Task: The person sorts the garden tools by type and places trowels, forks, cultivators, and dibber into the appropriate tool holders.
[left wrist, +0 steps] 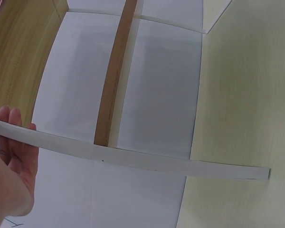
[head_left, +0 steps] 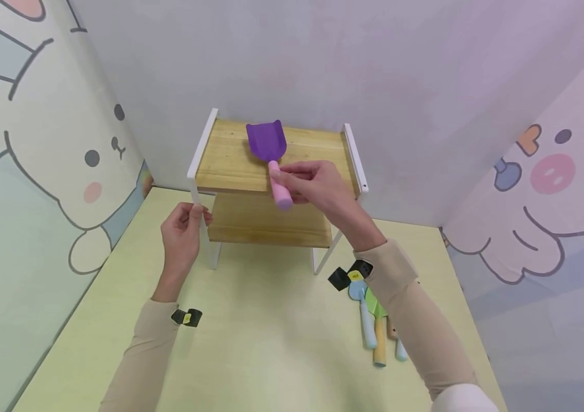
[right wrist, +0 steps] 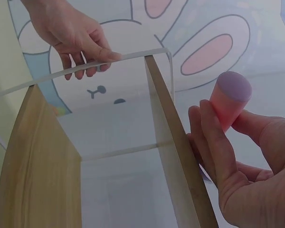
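A toy shovel with a purple scoop (head_left: pixel 267 140) and a pink handle (head_left: pixel 280 191) lies over the top shelf (head_left: pixel 225 151) of a small two-tier rack. My right hand (head_left: pixel 318 183) pinches the handle between thumb and fingers at the shelf's front edge. In the right wrist view the handle's round end (right wrist: pixel 234 87) sticks out past the fingers. My left hand (head_left: pixel 182 229) grips the white front-left leg (left wrist: pixel 142 159) of the rack, fingers curled round it just below the top shelf.
The lower wooden shelf (head_left: pixel 271 220) sits under the top one. To the right on the pale yellow table (head_left: pixel 271 332) lie several toy tools, among them a blue one (head_left: pixel 366 323) and a green one with a yellow handle (head_left: pixel 379 337). Cartoon-printed walls (head_left: pixel 529 171) stand around the table.
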A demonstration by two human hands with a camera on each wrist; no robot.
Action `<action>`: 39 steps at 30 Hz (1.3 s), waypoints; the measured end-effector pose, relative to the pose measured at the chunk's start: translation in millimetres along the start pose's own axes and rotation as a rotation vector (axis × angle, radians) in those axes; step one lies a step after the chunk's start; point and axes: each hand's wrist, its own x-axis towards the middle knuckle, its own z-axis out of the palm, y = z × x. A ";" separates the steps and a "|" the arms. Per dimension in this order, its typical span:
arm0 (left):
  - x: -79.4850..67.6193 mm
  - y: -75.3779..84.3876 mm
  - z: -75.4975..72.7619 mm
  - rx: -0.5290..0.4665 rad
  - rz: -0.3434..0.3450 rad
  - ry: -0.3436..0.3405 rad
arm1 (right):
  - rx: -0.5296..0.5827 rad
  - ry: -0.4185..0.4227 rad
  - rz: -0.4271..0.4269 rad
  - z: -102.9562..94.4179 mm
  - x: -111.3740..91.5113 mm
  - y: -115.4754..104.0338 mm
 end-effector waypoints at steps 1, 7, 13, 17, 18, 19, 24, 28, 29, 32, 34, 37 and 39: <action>0.2 -0.1 0.1 0.006 0.000 0.001 | 0.002 -0.007 0.000 0.7 1.9 -0.7; 1.8 -0.4 0.3 0.023 0.004 0.003 | 0.010 -0.026 -0.001 3.1 12.0 -5.3; 2.1 -2.1 0.2 0.020 0.006 0.003 | -0.001 -0.035 0.028 4.8 18.1 -9.0; 1.2 -2.5 0.1 0.021 0.003 0.005 | -0.030 -0.048 0.043 6.6 20.9 -11.0; 1.1 -2.8 0.0 0.022 0.002 0.006 | -0.037 -0.050 0.044 7.1 21.8 -11.4; 0.9 -2.7 0.0 0.025 -0.001 0.006 | -0.043 -0.052 0.043 7.7 22.8 -11.9; 0.8 -2.1 0.1 0.048 -0.011 0.008 | -0.046 -0.070 0.044 10.8 26.9 -15.5; 1.1 -1.3 0.2 0.053 -0.005 0.010 | -0.049 -0.076 0.040 13.8 29.2 -19.6; 1.1 -1.2 0.2 0.050 -0.002 0.009 | -0.046 -0.077 0.038 14.6 29.8 -20.4; 1.5 -1.0 0.4 0.044 0.008 0.006 | -0.032 -0.077 0.027 18.1 32.4 -21.6; 1.6 -1.1 0.5 0.043 0.011 0.005 | -0.020 -0.075 0.023 20.5 34.1 -22.0; 1.6 -1.8 0.9 0.037 0.011 0.004 | -0.010 -0.063 0.023 23.5 36.5 -22.4; 1.5 -2.4 1.4 0.030 0.010 0.002 | -0.012 -0.052 0.026 25.2 38.3 -22.7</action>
